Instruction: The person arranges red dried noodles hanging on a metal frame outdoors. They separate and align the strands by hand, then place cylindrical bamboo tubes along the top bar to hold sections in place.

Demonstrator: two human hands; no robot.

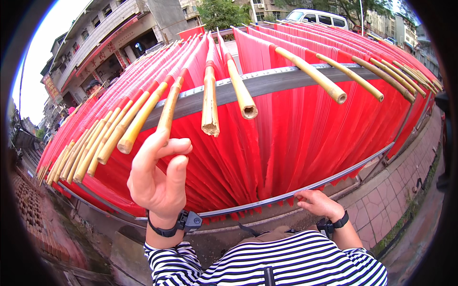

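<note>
My left hand [160,178] is raised at left centre, its fingers bent and its thumb apart from them, with nothing visible in the gap. Its upper fingers overlap the near end of a bamboo pole [171,102]; whether they touch it I cannot tell. Red strands or cloth [305,128] hang in long folds from many such poles. Lower right, my right hand [322,205] has its fingers loosely stretched out beside the lower metal rail [267,202], and contact is unclear. Two more poles, a split-ended one [210,102] and a hollow one [242,93], jut toward me.
A dark metal beam [281,86] runs crosswise under the pole ends. More poles [114,128] fan out at left. Tiled paving [381,200] lies at right, stacked bricks [40,224] at lower left. Beyond stand a building [109,35] and a white van [317,18].
</note>
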